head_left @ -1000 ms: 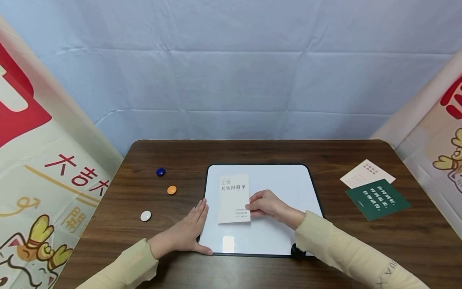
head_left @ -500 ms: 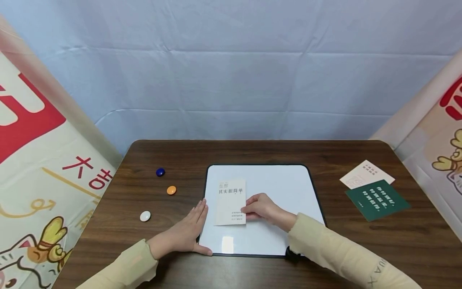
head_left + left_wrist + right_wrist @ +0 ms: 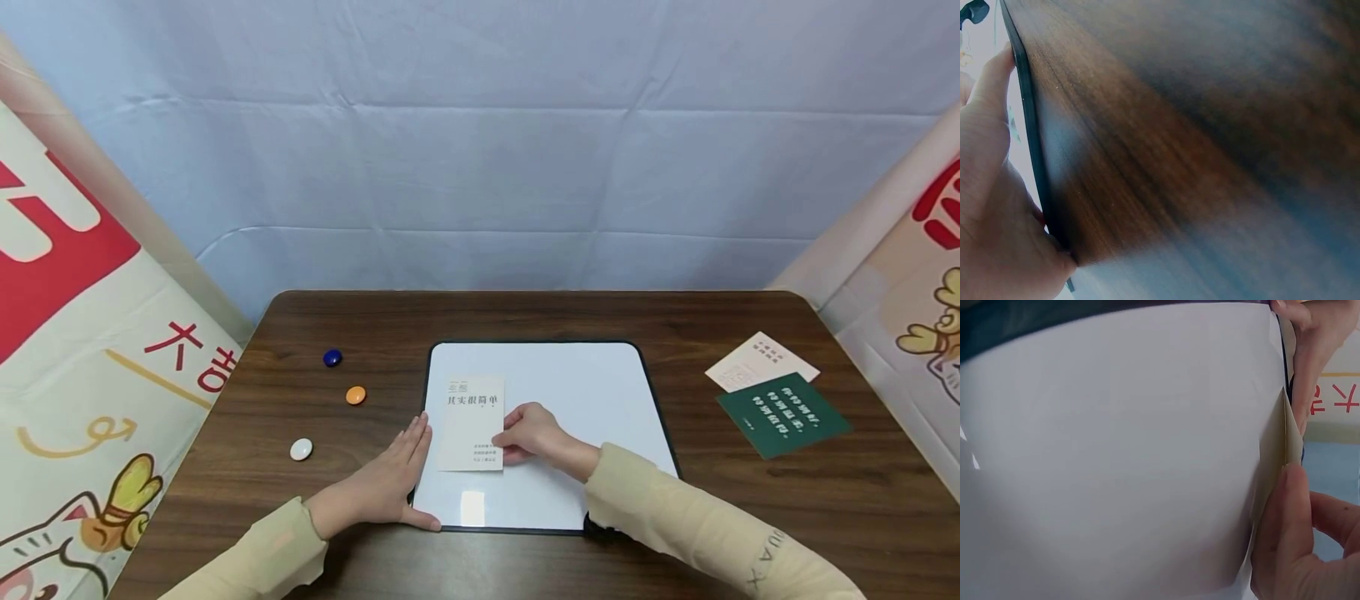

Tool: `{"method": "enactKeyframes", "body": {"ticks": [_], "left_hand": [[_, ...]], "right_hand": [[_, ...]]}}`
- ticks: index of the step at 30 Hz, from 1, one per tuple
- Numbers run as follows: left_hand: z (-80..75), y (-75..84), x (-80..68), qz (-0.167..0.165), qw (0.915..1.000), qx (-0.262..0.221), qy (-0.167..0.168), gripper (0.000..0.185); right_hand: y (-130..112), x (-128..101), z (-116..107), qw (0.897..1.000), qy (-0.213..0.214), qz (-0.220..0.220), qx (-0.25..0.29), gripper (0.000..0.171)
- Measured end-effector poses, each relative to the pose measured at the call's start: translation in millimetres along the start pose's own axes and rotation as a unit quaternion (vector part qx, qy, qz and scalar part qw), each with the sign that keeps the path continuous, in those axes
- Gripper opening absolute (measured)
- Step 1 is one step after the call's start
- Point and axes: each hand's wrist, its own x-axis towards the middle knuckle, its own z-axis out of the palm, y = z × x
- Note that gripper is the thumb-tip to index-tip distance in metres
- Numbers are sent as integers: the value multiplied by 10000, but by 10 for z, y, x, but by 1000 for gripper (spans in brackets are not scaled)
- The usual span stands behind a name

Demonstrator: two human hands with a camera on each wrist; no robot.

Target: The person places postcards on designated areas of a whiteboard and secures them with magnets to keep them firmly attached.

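Magnets, three, on the dark wood table (image 3: 712, 483) at far left: blue magnet (image 3: 332, 358) furthest from me, orange magnet (image 3: 356, 395) in the middle, white magnet (image 3: 302, 449) nearest, all well apart from my hands.

Left hand (image 3: 390, 486): flat, fingers straight and together, pressed along the left rim of the whiteboard (image 3: 585, 392), thumb at its near corner. The left wrist view confirms the palm against the dark edge (image 3: 1029, 144).

Cream card (image 3: 471, 423): printed, lying on the left half of the whiteboard, its left edge just beside my left fingertips. Judged light, thin and only slightly stiff; it would bend if pushed from one end, and it likely slides easily on the glossy board (a flat card there is hard to lift from the middle). Best hold: the right long edge or a corner, thumb under, finger over.

Right hand (image 3: 531, 433): fingers curled, pinching that right edge of the card; the right wrist view shows the edge (image 3: 1285, 444) raised slightly off the board under my fingertips (image 3: 1285, 531).

Pale card (image 3: 761, 361) and green card (image 3: 783, 414): far right of the table, overlapping, untouched.
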Motion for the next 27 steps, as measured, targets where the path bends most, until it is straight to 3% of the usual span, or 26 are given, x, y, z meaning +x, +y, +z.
{"method": "enactKeyframes", "body": {"ticks": [27], "left_hand": [[-5,4,-8,10,10000,60,36,123]], "right_hand": [[-44,61,94,9972,307,-234,-643,23]]}}
